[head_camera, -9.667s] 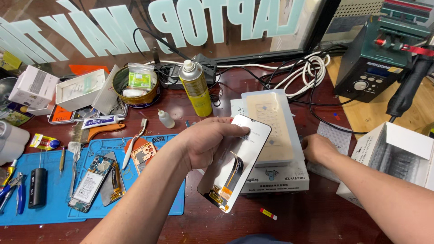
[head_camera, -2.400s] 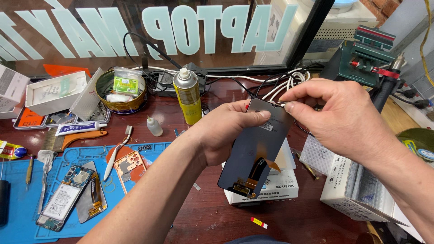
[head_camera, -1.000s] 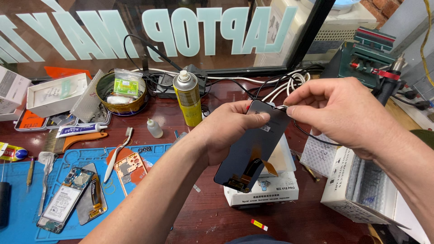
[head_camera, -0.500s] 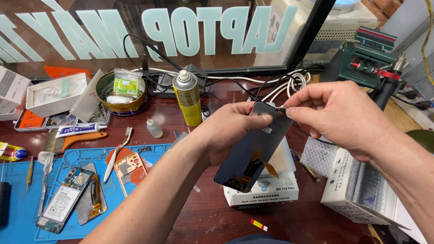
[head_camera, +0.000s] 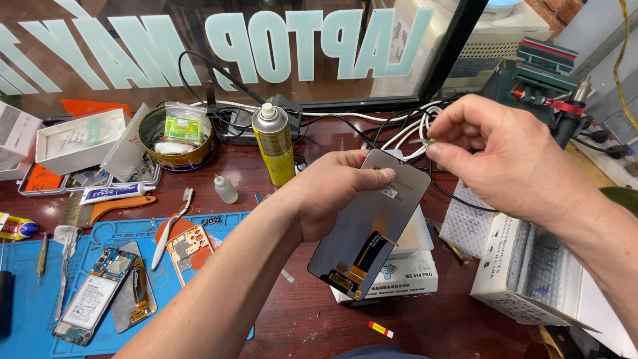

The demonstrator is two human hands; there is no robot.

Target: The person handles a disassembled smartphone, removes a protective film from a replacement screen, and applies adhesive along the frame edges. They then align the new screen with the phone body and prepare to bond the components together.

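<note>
**Phone screen held up over the bench, back side toward us**

We hold a dark phone display panel (head_camera: pixel 369 223) in our left hand (head_camera: pixel 332 193), tilted, its back facing us so the orange flex cable near its lower end shows. The left fingers wrap around the panel's left edge, and the thumb presses flat on the back near the top.

Our right hand (head_camera: pixel 505 156) hovers just right of the panel's top corner. Its thumb and forefinger are pressed together in a pinch on something small and pale; we cannot tell what it is. The other fingers curl in above.

Taking the panel as our landmark: directly under it lies a white box (head_camera: pixel 399 269) on the red-brown table (head_camera: pixel 458 326). Up and to the left of the panel stands a yellow spray can (head_camera: pixel 274 145), with a small clear dropper bottle (head_camera: pixel 225 189) near its base. Farther left sits a round tin (head_camera: pixel 176 138) of small parts. Down and to the left of the panel is a blue work mat (head_camera: pixel 40 296), carrying an opened phone body (head_camera: pixel 93 296) and an orange phone frame (head_camera: pixel 188 244). To the panel's right rests an open white carton (head_camera: pixel 531 272), and white cables (head_camera: pixel 415 129) coil behind the panel's top.
</note>
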